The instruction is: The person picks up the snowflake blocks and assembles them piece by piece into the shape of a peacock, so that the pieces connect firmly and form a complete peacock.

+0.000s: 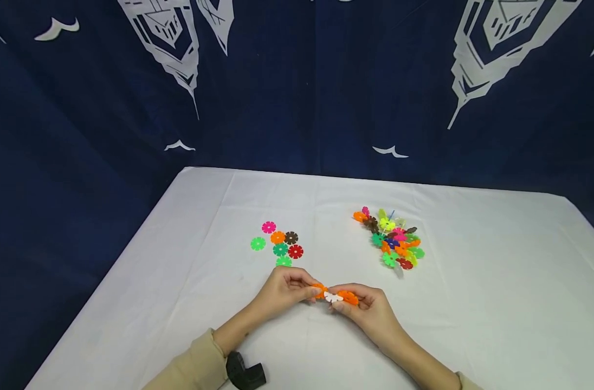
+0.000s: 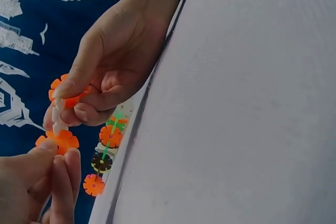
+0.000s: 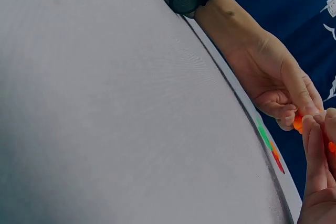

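Observation:
My left hand (image 1: 287, 292) pinches an orange notched plastic disc (image 2: 62, 141) between thumb and fingers. A white notched disc (image 1: 333, 297) stands between that piece and a second orange disc (image 1: 348, 297), and the row looks linked edge to edge. My right hand (image 1: 370, 311) grips the second orange disc, its thumb and fingertips close to the white one. In the right wrist view, the fingers of my right hand (image 3: 317, 182) partly hide the pieces.
Several loose flower-shaped discs (image 1: 280, 249) lie flat beyond my left hand. Farther right sits a colourful cluster of joined discs (image 1: 399, 244). A black wrist camera (image 1: 245, 372) is by my left sleeve. White cloth covers the table (image 1: 497, 281), and a dark blue curtain (image 1: 297, 97) hangs behind.

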